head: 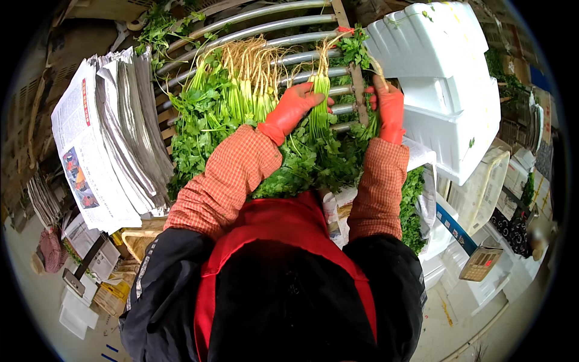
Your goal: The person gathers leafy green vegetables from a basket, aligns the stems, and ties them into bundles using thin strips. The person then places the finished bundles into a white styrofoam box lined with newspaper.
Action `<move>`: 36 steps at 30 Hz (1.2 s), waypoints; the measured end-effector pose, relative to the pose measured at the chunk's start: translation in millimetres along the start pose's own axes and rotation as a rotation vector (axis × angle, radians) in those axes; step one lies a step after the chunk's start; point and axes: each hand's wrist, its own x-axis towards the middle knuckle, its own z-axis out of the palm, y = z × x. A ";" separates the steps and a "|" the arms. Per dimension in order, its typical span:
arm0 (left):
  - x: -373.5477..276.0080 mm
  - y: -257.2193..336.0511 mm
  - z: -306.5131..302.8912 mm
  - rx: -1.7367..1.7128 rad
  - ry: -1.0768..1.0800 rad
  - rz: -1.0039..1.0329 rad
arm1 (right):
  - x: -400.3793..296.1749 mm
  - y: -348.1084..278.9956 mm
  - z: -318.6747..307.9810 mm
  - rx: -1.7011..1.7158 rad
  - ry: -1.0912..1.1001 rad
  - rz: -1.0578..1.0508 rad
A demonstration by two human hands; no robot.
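Note:
My left hand (296,108), in an orange rubber glove, is wrapped around a small bunch of leafy green herb stalks (321,86) with the pale roots pointing away from me. To its left, a row of similar rooted stalks (246,95) lies on a rack of metal tubes (298,40). My right hand (390,106), gloved alike, is at the rack's right edge with its fingertips on a pale rooted stalk (376,68). Green leaves (355,47) lie beside that stalk. Loose foliage (294,163) spreads between my forearms and my red apron (280,217).
A tall stack of newspapers (113,140) stands left of the rack. White foam boxes (434,86) are piled close by my right hand. A red tie (346,30) is at the rack's flat side bar (359,97). A scale display (481,262) stands at lower right.

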 end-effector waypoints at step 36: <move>-8.7 6.2 12.2 0.635 0.108 0.069 | -43.6 -39.8 39.9 0.085 -0.559 -0.098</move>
